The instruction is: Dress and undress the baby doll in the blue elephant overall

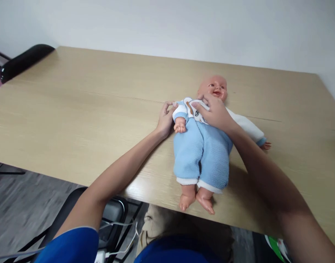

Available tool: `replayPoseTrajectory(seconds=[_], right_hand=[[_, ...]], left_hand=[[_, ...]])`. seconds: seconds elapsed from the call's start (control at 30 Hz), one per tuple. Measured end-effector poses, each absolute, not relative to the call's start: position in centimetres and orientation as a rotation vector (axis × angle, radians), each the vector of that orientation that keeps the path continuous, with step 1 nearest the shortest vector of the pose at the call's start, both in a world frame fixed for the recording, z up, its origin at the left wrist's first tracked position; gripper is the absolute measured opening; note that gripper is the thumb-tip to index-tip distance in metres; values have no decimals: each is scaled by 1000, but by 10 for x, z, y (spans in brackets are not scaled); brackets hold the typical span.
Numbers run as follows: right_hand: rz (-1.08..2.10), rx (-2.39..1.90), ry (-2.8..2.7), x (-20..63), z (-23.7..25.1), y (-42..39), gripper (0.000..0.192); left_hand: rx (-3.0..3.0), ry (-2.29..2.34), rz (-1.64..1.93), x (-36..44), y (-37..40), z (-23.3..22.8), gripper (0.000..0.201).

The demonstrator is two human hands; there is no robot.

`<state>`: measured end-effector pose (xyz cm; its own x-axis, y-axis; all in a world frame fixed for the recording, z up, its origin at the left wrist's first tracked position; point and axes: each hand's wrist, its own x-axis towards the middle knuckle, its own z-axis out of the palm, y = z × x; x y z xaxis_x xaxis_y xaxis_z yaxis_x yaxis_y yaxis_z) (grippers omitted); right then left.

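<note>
A baby doll (pixel 202 146) lies on its back on the wooden table (pixel 82 106), head away from me, feet at the near edge. It wears a light blue fleece romper with white sleeves. My left hand (pixel 166 118) pinches the white sleeve at the doll's shoulder, just above its small bare hand. My right hand (pixel 215 111) rests on the doll's chest below the chin, fingers gripping the collar of the garment. My right forearm crosses over the doll's other arm, whose hand pokes out at the right.
A black chair back (pixel 22 62) stands at the table's far left corner. Below the near edge are a black chair seat (pixel 112 212) and white cables (pixel 120 237). A plain wall runs behind the table.
</note>
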<state>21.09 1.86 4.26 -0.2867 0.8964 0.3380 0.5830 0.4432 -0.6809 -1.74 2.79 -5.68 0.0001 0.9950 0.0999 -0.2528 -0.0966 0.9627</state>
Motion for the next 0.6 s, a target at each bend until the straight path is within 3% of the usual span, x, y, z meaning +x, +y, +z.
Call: replayPoseTrajectory(seconds=[0.3,0.6], right_hand=[[756,-1210,-1839,219,32,14,47],[855,-1227,-1781,219,30,16,57]], left_hand=[[1171,784,1166,-27,65,-49,70],[1232,829,1105,-28,80,-48,55]])
